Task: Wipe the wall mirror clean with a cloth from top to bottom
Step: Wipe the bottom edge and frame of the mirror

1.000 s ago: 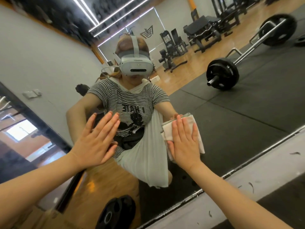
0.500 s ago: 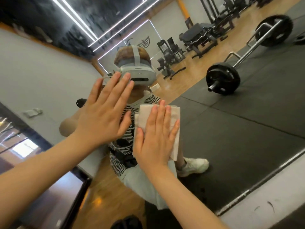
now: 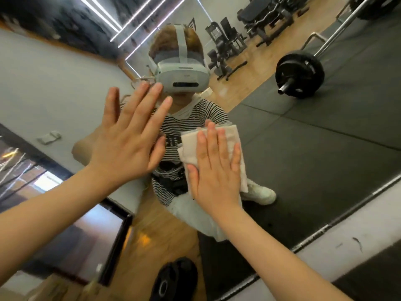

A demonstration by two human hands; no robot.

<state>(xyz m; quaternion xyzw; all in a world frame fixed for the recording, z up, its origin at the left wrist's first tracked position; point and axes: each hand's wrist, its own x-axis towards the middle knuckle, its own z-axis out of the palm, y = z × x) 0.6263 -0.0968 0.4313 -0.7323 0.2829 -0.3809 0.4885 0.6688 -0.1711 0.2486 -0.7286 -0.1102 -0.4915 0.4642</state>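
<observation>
Since earlier, right hand point(image 3: 213, 170) slid cloth point(image 3: 219, 148) down the mirror point(image 3: 325, 161).

Gym: wooden floor point(image 3: 152, 231), black mats point(image 3: 325, 153), barbell point(image 3: 300, 74).

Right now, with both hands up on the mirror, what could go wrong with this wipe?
The bare left hand lies flat with fingers spread at the mirror; if it is touching the glass, it may leave fresh prints there. The right hand only presses the folded cloth with straight fingers, so it could slip out or bunch on a downward stroke.
</observation>
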